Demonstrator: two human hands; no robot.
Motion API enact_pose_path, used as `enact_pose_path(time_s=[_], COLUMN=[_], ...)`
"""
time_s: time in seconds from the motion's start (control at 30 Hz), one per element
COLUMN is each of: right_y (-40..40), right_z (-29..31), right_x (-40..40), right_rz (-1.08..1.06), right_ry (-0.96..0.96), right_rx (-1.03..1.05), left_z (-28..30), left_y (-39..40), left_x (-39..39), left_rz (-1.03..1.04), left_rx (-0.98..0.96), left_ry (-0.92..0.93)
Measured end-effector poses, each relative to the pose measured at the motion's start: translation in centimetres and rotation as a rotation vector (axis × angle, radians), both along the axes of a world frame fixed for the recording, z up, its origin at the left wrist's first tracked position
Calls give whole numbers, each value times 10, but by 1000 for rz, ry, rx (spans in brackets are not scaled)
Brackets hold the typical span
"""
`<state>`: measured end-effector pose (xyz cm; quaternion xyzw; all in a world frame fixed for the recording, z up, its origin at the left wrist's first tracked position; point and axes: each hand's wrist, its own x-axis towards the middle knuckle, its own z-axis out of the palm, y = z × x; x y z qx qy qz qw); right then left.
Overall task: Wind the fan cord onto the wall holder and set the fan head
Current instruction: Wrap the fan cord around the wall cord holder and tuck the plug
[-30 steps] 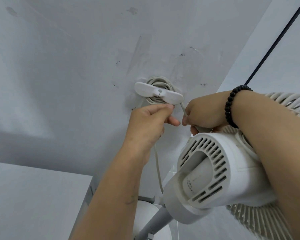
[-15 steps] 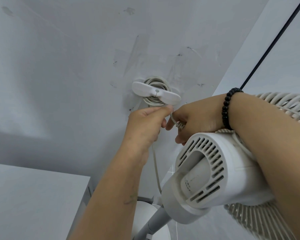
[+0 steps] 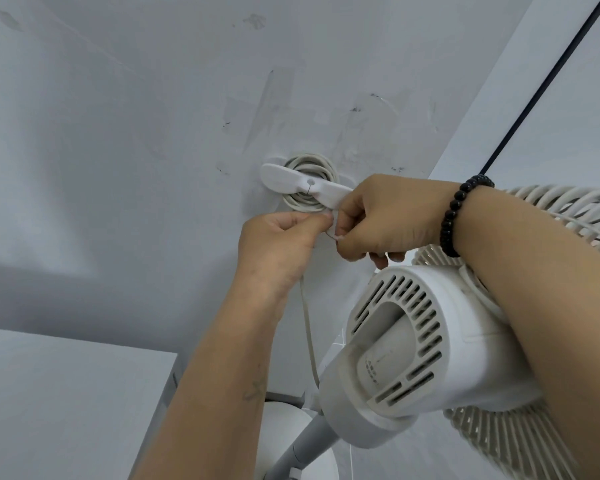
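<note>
Two hands pinch the fan cord (image 3: 308, 336) together: left hand (image 3: 280, 241) and right hand (image 3: 388, 221) grip it just below the wall holder (image 3: 302, 183), whose coils sit above; fan head (image 3: 426, 351) lies beneath the right wrist.

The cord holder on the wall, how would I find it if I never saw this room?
Look at the big grey wall, just above the two hands. The cord holder is a flat white bar lying across a round coil of pale cord. Nothing else sticks out of that wall.
</note>
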<state>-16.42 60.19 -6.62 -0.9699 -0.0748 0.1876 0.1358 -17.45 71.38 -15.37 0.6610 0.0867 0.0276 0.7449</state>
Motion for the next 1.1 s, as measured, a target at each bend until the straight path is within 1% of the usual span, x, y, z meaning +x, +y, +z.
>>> enact_pose_path(time_s=[0.2,0.3,0.43,0.5,0.6,0.7,0.77,0.87,0.93,1.1], right_y=[0,1,2,3,4,3,3,2,1,0], right_z=[3,4,7,7,7,7,7,8,8,6], right_x=[-4,-5,-5,-5,-6,-4,-3,1,4,8], right_rz=[-1,19,15,14,12,6,4,-19,-25,-15], right_ry=[-156,-210,-244,-249,-240,-240,-273,-400,-459,-478], right_rx=[127,186,277,290,295,304,336,470,511,599], left_z=[-1,-1,0,-2,-3,-5,-8,-10,-12,-16], left_y=[10,21,28,26,21,20,18,14,11,7], left_x=[2,2,-3,-5,-4,-2,0,2,2,4], left_rz=[15,43,-66,-109,-130,-91,-37,76,139,215], left_rx=[21,14,48,108,123,126,137,164,171,131], left_ry=[-10,-96,-250,-287,-321,-343,-350,-354,-347,-313])
